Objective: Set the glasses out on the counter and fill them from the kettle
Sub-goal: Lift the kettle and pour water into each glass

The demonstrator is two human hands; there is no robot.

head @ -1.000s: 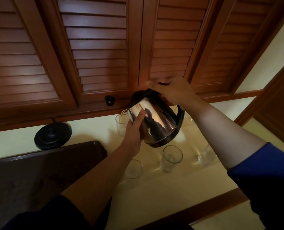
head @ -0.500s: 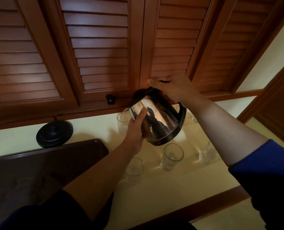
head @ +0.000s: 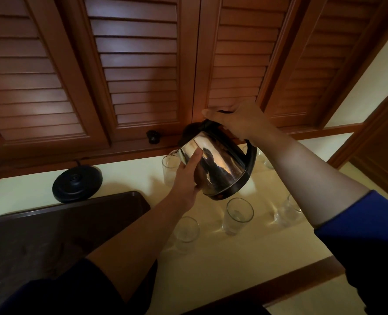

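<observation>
Tipping a little further than a second ago: kettle leaning spout-down leftward over back glass, right hand gripping handle, left hand bracing body.

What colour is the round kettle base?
Black; the round plastic kettle base shows in the head view.

Position: head-worn, one wide-angle view.
Facing: forward and down over the counter, louvered cabinet doors above.
Nearness: close, within arm's reach.
</observation>
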